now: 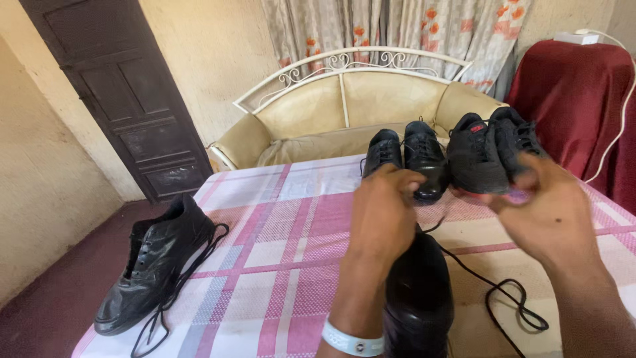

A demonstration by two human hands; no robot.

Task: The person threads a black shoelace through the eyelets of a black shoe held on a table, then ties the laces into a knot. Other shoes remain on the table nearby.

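Here, six black shoes [472, 154], left hand [382, 215] and right hand [550, 212] each pinching a lace [503, 298].

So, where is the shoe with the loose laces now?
In the head view the loose-laced shoe lies on its side at the left edge of the checked table, far from both hands and the two shoe pairs at the back.

At the lower left of the frame a black shoe [154, 265] lies on the bench [278, 265], which wears a pink checked cloth, laces trailing over the edge. At the upper middle two pairs of black shoes [450, 156] stand at the far edge. Behind them is a cream sofa [311, 113] with a white metal frame. Upper left is a dark door [126, 93], top middle flowered curtains [397, 26], upper right a red cover [576, 99].
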